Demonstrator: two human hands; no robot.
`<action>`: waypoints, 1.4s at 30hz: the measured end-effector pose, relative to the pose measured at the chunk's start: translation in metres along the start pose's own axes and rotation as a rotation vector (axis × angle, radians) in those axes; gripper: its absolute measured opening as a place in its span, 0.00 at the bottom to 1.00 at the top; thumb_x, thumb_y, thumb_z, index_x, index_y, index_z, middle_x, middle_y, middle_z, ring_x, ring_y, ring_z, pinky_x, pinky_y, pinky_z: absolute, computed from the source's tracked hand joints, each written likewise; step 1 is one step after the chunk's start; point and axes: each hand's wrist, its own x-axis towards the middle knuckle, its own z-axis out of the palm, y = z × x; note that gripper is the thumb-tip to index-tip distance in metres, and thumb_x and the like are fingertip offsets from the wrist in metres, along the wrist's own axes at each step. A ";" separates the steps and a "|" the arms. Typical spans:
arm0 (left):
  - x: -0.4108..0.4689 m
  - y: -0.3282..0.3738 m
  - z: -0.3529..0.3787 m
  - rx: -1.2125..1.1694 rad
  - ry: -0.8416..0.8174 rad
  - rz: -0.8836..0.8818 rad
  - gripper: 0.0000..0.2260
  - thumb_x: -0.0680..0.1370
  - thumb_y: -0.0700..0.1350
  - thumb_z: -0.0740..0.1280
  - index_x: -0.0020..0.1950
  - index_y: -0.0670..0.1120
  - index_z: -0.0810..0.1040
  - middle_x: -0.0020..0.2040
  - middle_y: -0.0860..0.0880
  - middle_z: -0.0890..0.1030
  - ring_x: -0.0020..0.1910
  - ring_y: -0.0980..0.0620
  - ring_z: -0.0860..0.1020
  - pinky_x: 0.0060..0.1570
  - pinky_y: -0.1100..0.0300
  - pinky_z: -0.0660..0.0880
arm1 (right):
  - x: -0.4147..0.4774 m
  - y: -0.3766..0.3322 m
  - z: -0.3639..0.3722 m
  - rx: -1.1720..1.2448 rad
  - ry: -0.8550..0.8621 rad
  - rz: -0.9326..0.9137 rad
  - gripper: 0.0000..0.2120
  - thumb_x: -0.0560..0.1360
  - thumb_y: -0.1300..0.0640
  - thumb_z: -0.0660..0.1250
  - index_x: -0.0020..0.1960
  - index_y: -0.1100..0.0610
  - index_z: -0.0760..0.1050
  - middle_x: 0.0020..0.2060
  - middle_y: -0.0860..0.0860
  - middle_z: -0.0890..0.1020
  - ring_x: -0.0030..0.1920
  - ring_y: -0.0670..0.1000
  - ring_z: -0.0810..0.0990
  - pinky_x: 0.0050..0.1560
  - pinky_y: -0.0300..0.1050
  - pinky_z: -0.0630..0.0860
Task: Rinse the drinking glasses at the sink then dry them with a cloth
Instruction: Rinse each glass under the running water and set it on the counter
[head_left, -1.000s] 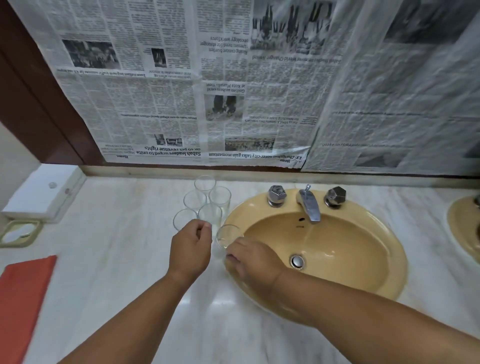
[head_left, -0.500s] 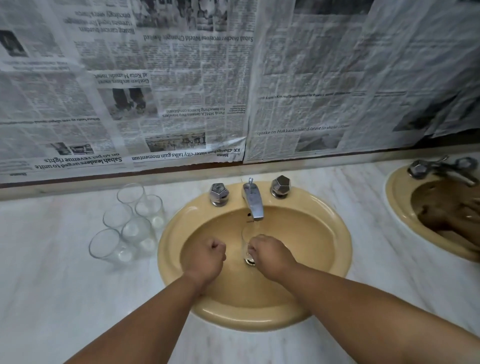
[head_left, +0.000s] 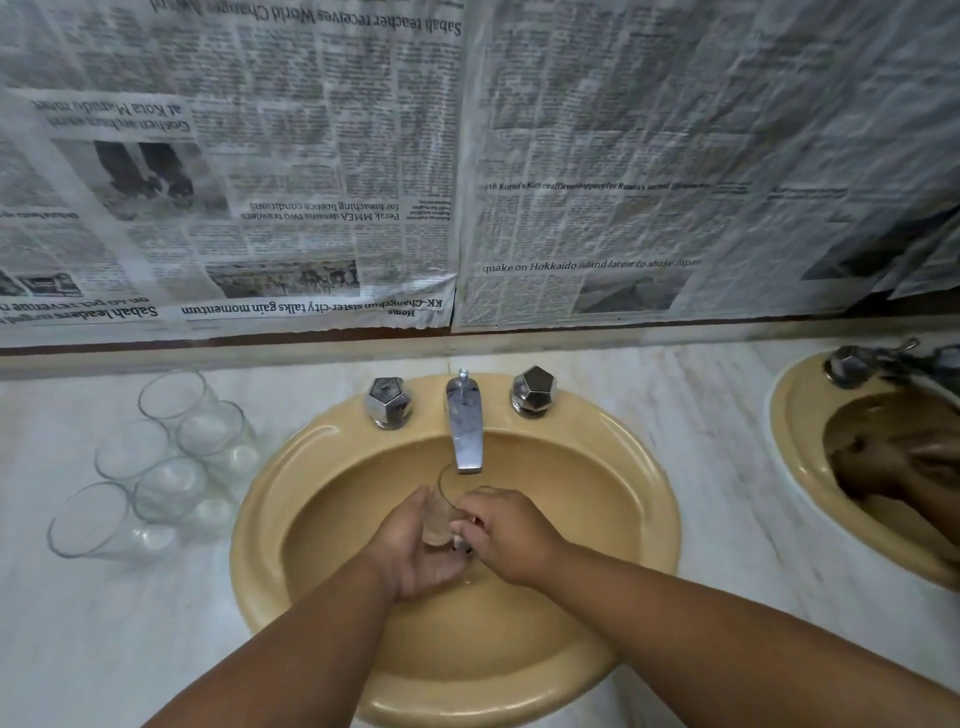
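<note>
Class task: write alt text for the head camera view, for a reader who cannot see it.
A left hand and right hand hold a clear drinking glass below the tap in a yellow sink. Five more glasses stand clustered on the marble counter to the sink's left; newspaper covers the wall behind.

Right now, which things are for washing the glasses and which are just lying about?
For the job: the glass held by left hand and right hand, tap, sink, five waiting glasses.
Just there: wall newspaper, second sink.

glass: clear, tilted, in sink | five glasses: clustered beside sink
</note>
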 end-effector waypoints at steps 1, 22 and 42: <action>0.006 0.002 0.002 -0.074 -0.042 0.021 0.21 0.87 0.55 0.59 0.61 0.37 0.79 0.45 0.38 0.84 0.37 0.43 0.85 0.41 0.52 0.85 | 0.001 0.001 -0.001 0.002 0.008 -0.007 0.04 0.79 0.55 0.68 0.47 0.55 0.79 0.41 0.45 0.78 0.45 0.51 0.75 0.49 0.49 0.75; 0.026 0.032 0.015 0.061 0.150 0.094 0.16 0.86 0.51 0.63 0.57 0.39 0.83 0.37 0.44 0.84 0.25 0.49 0.81 0.25 0.58 0.80 | 0.053 0.013 0.003 0.089 -0.451 0.032 0.17 0.72 0.61 0.63 0.59 0.64 0.79 0.55 0.61 0.83 0.57 0.62 0.82 0.57 0.47 0.76; 0.022 0.035 0.007 0.081 0.081 0.060 0.17 0.83 0.54 0.68 0.49 0.41 0.86 0.41 0.43 0.86 0.33 0.47 0.85 0.31 0.53 0.84 | 0.053 0.034 0.002 -0.418 -0.316 -0.403 0.17 0.73 0.62 0.67 0.60 0.50 0.76 0.62 0.50 0.80 0.63 0.55 0.78 0.61 0.53 0.76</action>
